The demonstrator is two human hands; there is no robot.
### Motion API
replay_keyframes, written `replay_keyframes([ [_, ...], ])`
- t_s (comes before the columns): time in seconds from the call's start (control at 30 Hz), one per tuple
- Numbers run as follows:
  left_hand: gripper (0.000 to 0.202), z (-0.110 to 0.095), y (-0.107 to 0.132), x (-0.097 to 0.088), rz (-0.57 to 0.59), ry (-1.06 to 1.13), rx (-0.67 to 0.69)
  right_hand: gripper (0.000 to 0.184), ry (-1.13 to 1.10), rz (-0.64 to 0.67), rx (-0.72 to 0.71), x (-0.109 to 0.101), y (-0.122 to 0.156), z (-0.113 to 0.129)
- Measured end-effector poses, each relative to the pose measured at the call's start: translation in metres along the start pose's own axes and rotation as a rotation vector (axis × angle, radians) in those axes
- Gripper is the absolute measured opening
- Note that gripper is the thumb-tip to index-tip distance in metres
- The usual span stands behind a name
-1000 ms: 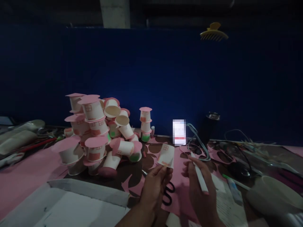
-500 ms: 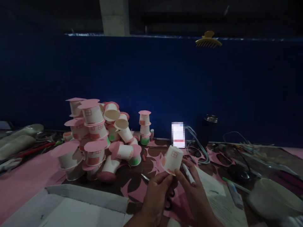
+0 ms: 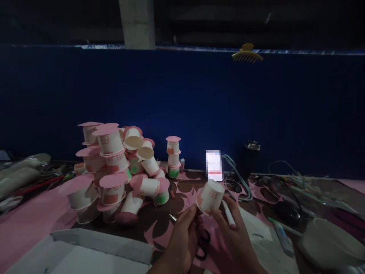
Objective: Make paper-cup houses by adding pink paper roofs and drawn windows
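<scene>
An upside-down white paper cup [image 3: 211, 197], with a window drawn in reddish lines, is tilted between my hands. My left hand [image 3: 182, 234] pinches its lower rim from the left. On the other side my right hand [image 3: 235, 232] grips the cup's lower rim, with a white marker [image 3: 229, 214] tucked between its fingers. Black-handled scissors [image 3: 203, 246] show below the cup, partly behind my left hand. Pink paper offcuts [image 3: 186, 198] with round cut-outs lie beneath and behind.
Stacked cups with pink paper tops [image 3: 111, 182] stand at left, near a white box [image 3: 99, 247]. A lit phone [image 3: 214, 167] stands behind, with a cable and a dark bottle [image 3: 251, 160]. At right are a printed sheet [image 3: 256, 228] and a pale bowl [image 3: 332, 241].
The cup has turned and tilted in my hands, so its window faces farther right. My left fingers have shifted along the rim. The view has tipped slightly upward.
</scene>
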State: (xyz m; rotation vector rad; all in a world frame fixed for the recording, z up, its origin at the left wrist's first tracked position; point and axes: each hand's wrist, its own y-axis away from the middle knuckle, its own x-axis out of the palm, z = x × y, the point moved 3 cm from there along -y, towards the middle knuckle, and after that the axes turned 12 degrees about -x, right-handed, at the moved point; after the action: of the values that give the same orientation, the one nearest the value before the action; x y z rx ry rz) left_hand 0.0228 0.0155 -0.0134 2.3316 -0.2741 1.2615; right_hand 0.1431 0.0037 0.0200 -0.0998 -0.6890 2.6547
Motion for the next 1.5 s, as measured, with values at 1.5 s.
replay_keyframes([
  [1.5,0.035,0.036,-0.002,0.003,0.237,-2.408,0.618,0.049,0.320,0.227,-0.093,0.070,-0.074,-0.034],
])
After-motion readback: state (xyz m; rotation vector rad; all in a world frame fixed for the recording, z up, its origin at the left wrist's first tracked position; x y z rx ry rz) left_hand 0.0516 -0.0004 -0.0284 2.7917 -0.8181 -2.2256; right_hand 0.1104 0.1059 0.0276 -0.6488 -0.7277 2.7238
